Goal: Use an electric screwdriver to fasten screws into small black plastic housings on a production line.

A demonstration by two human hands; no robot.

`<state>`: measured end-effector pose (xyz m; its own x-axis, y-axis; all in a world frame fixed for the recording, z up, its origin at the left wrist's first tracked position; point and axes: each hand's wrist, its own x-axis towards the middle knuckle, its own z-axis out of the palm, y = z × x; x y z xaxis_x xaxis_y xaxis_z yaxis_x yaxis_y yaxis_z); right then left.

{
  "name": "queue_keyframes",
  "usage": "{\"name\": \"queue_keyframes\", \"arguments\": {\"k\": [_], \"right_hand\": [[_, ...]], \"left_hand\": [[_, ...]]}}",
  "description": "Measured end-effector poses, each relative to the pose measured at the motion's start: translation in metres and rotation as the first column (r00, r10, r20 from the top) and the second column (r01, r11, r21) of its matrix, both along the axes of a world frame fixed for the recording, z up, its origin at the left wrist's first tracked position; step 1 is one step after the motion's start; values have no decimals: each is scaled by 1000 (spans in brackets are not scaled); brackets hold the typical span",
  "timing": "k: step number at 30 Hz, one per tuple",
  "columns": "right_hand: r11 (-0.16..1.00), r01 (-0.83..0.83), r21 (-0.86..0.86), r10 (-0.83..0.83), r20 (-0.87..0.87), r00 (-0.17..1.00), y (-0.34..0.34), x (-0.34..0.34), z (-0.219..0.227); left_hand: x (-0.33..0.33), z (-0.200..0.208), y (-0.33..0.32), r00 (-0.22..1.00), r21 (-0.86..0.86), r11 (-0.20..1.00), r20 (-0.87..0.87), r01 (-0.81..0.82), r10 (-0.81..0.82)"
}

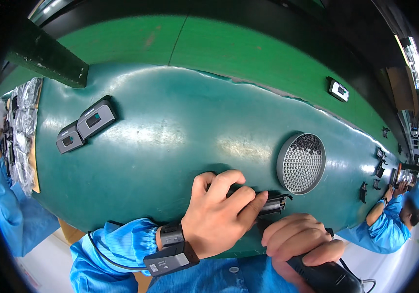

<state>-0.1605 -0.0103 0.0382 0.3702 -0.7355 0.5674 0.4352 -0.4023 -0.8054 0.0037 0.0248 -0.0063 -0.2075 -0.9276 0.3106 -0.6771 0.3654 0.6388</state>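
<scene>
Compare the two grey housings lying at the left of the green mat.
The nearer grey housing looks smaller and lies closer to the mat's left edge; the farther grey housing looks larger and lies further in. Both are grey with a dark rectangular window on top, lie side by side, tilted alike and untouched.

My left hand point(217, 212) covers most of the black part point(273, 204) at the desk's near edge; only its right end shows past my fingers point(253, 202). My right hand point(300, 239) hides the front of the black tool point(326, 277), whose rear is cut off by the picture's lower edge. The tiny pieces in the round grey tray point(301, 163) are too small to tell apart. The small dark parts point(379, 168) at the desk's far right end are too small to identify.
</scene>
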Motion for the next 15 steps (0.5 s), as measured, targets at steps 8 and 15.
{"name": "queue_keyframes", "arguments": {"k": [8, 15], "right_hand": [[990, 29, -138, -18, 77, 997, -3, 2, -18], [969, 117, 216, -182, 313, 932, 1, -39, -1]], "left_hand": [[6, 16, -6, 996, 21, 999, 73, 50, -52], [23, 39, -6, 956, 153, 976, 226, 155, -187]]}}
